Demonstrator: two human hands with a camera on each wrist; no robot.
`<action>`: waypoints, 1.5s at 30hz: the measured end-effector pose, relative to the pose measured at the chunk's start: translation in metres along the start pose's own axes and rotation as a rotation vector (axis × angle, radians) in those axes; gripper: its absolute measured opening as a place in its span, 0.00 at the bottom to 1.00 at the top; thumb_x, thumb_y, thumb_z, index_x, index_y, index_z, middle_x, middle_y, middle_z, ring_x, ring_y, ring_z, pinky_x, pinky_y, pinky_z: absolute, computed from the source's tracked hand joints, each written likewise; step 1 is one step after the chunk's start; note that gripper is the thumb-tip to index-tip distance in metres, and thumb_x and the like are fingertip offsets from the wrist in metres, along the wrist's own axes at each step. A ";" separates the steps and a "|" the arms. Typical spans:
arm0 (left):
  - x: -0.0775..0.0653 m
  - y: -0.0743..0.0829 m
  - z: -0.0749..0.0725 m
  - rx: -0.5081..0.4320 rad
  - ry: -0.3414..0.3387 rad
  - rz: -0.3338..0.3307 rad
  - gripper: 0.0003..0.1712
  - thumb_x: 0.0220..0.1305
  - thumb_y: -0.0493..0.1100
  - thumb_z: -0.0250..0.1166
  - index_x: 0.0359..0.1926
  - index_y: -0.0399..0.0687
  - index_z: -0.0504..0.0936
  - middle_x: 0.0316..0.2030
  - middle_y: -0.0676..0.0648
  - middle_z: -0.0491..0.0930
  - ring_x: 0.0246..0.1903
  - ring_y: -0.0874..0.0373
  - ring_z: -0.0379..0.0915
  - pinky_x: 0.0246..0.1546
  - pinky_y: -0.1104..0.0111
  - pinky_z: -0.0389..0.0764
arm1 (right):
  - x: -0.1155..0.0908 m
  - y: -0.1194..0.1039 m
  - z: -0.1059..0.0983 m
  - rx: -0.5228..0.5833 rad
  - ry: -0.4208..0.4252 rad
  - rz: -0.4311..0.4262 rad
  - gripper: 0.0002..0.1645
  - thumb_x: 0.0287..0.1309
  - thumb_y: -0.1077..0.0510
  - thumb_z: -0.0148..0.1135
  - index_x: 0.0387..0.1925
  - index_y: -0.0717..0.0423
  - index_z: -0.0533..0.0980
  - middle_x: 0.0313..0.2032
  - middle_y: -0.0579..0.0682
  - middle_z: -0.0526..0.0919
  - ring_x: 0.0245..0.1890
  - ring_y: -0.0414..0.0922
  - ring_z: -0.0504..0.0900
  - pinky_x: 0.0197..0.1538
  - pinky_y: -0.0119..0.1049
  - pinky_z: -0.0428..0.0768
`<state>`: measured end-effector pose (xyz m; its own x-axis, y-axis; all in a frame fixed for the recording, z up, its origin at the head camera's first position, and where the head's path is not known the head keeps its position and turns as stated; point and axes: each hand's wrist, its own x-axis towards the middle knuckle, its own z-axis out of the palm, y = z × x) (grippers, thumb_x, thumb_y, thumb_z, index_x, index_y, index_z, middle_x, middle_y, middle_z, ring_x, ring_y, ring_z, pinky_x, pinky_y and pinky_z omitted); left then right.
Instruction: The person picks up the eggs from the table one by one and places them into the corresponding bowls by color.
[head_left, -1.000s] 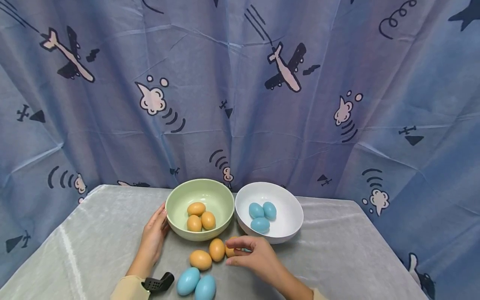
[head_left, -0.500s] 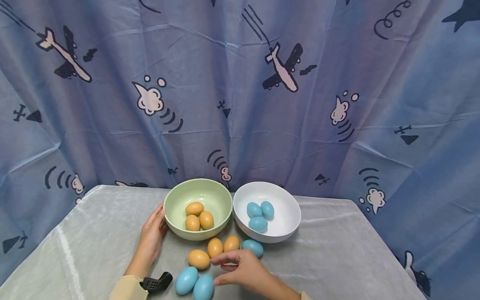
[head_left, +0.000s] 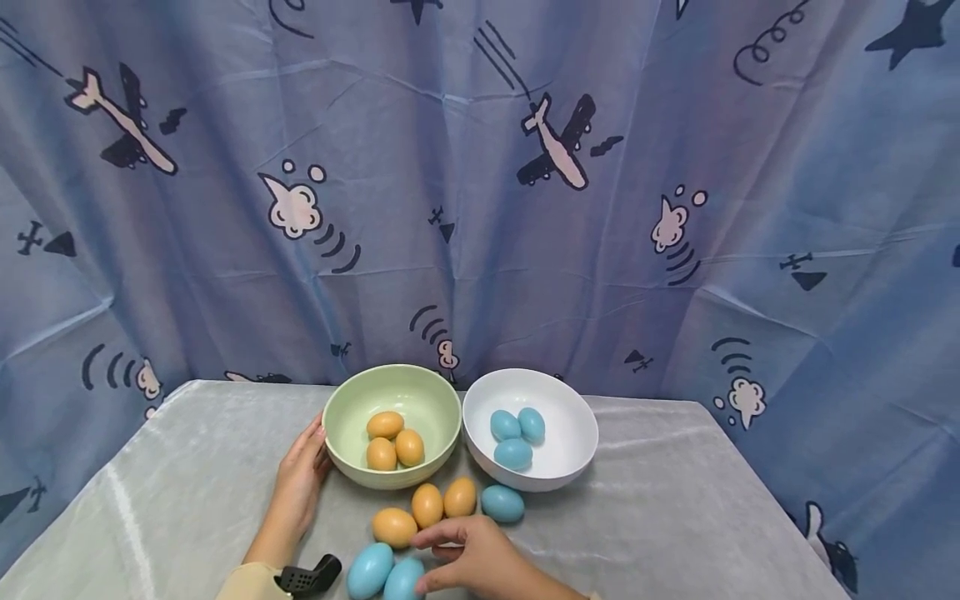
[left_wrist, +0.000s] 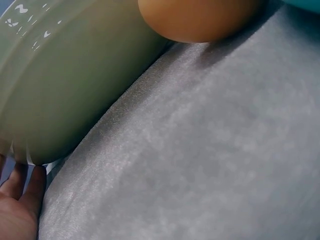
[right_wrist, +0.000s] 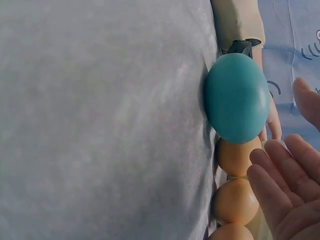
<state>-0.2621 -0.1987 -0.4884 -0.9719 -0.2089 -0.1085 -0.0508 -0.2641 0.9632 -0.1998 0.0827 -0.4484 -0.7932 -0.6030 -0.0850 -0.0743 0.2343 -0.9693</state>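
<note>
My left hand [head_left: 298, 487] rests its nearly straight fingers against the left side of the green bowl [head_left: 438, 408], which holds three orange eggs [head_left: 385, 425]. On the cloth in front, my right hand [head_left: 480, 558] has its thumb and fingers spread, with the thumb tip right at a blue egg [head_left: 402, 582]. Nothing lies in its palm in the right wrist view. Another blue egg [head_left: 370, 570] sits just left of that one. An orange egg [head_left: 393, 527] is close to the right fingertips, with two more orange eggs [head_left: 427, 506] behind it.
A white bowl [head_left: 576, 433] with three blue eggs [head_left: 513, 454] stands right beside the green one. One blue egg [head_left: 502, 504] lies on the grey cloth [head_left: 675, 517] in front of it. Behind the table hangs a blue patterned curtain [head_left: 480, 317].
My right hand has moved left and toward me, from beside the blue egg near the white bowl to the front blue eggs, uncovering that egg. My left hand stays at the green bowl.
</note>
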 end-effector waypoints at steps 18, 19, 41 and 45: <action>0.000 0.002 -0.002 0.012 -0.004 0.020 0.37 0.78 0.58 0.47 0.79 0.50 0.49 0.79 0.49 0.49 0.77 0.52 0.48 0.78 0.57 0.54 | 0.008 -0.001 0.008 -0.009 -0.055 -0.028 0.19 0.47 0.69 0.76 0.45 0.62 0.85 0.45 0.57 0.89 0.49 0.41 0.86 0.53 0.31 0.85; -0.001 0.001 -0.002 0.014 -0.003 0.017 0.37 0.78 0.58 0.47 0.79 0.50 0.49 0.79 0.49 0.49 0.77 0.52 0.48 0.78 0.57 0.54 | 0.009 0.000 0.009 -0.008 -0.058 -0.020 0.19 0.47 0.70 0.75 0.45 0.62 0.85 0.45 0.57 0.89 0.49 0.41 0.86 0.53 0.32 0.85; 0.000 -0.006 0.000 -0.006 0.014 0.015 0.37 0.78 0.58 0.47 0.79 0.49 0.50 0.78 0.47 0.50 0.77 0.50 0.48 0.78 0.57 0.55 | 0.013 0.007 0.013 0.019 -0.116 0.099 0.19 0.48 0.69 0.73 0.45 0.60 0.85 0.47 0.53 0.88 0.47 0.43 0.86 0.52 0.38 0.86; 0.000 -0.004 0.001 -0.007 0.012 0.024 0.37 0.78 0.58 0.47 0.79 0.49 0.50 0.78 0.47 0.51 0.77 0.50 0.48 0.78 0.57 0.55 | 0.014 0.008 0.013 0.022 -0.126 0.100 0.18 0.49 0.70 0.72 0.45 0.61 0.85 0.46 0.54 0.89 0.45 0.41 0.86 0.51 0.36 0.86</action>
<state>-0.2622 -0.1966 -0.4924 -0.9699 -0.2265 -0.0889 -0.0263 -0.2652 0.9638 -0.2034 0.0662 -0.4605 -0.7135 -0.6690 -0.2083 0.0158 0.2819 -0.9593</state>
